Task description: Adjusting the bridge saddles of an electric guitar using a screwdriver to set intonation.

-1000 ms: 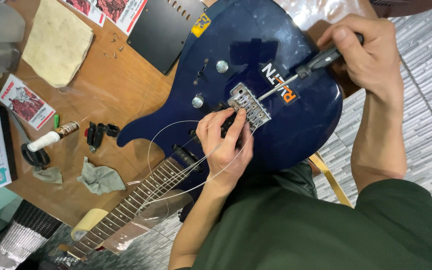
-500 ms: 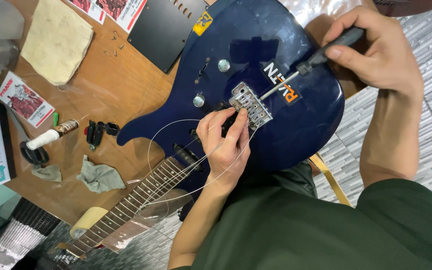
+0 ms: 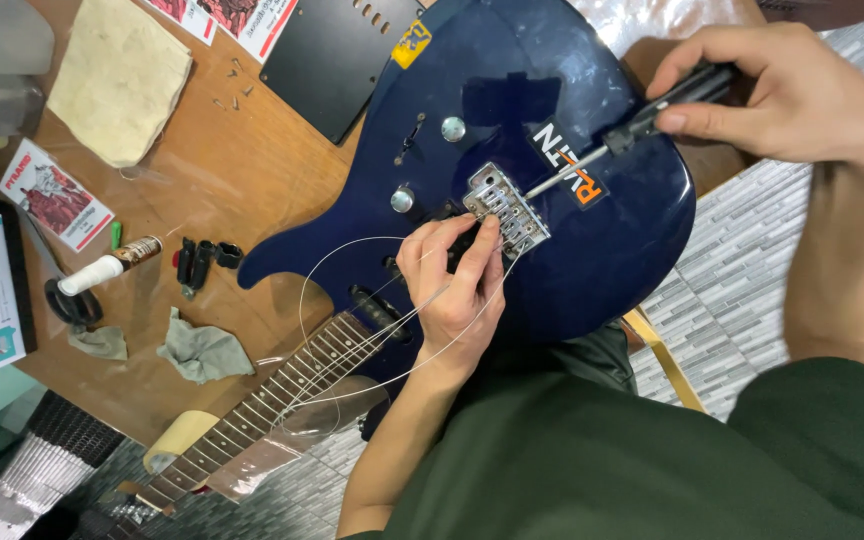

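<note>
Right hand (image 3: 802,100) grips a slim, rigid screwdriver (image 3: 642,118) by its handle; left hand (image 3: 457,285) pinches springy loose strings (image 3: 352,340) at the metal bridge (image 3: 505,208)

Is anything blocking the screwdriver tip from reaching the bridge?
Nothing visible does. The screwdriver in the right hand runs straight to the bridge. The left hand and loose strings sit on the neck side, off its path.
</note>
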